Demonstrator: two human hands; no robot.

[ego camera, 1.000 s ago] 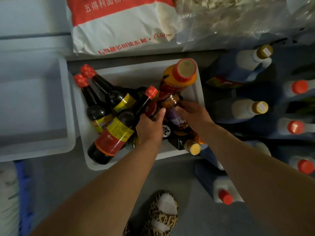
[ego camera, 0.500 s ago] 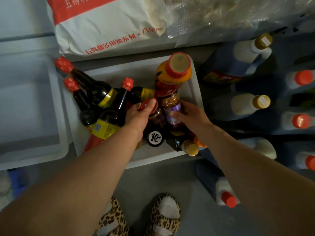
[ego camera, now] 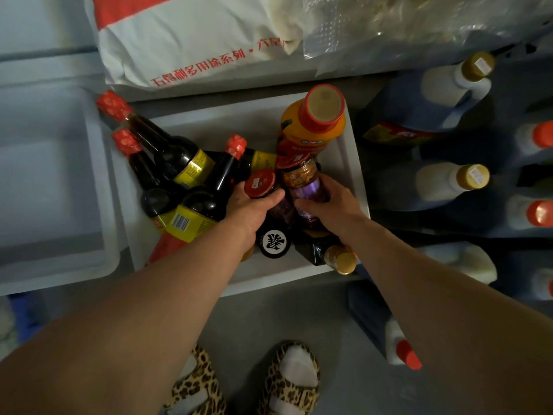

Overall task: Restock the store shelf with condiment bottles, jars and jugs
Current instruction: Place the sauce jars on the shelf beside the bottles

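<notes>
Already both hands are down in the white bin (ego camera: 354, 163), the left hand (ego camera: 250, 206) gripping a red-lidded jar (ego camera: 259, 184) and the right hand (ego camera: 332, 205) gripping the purple-labelled jar (ego camera: 305, 187) just beside it, both jars upright, ready to lift straight up.

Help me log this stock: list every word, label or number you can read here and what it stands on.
"多用途系列 · 六" in red on the white flour sack; the characters before it are blurred.
One white brush-style character on the black jar lid; I cannot read it.
Barcode on the yellow bottle label; digits too small.
Remaining bottle, jar and jug labels: blurred.
</notes>
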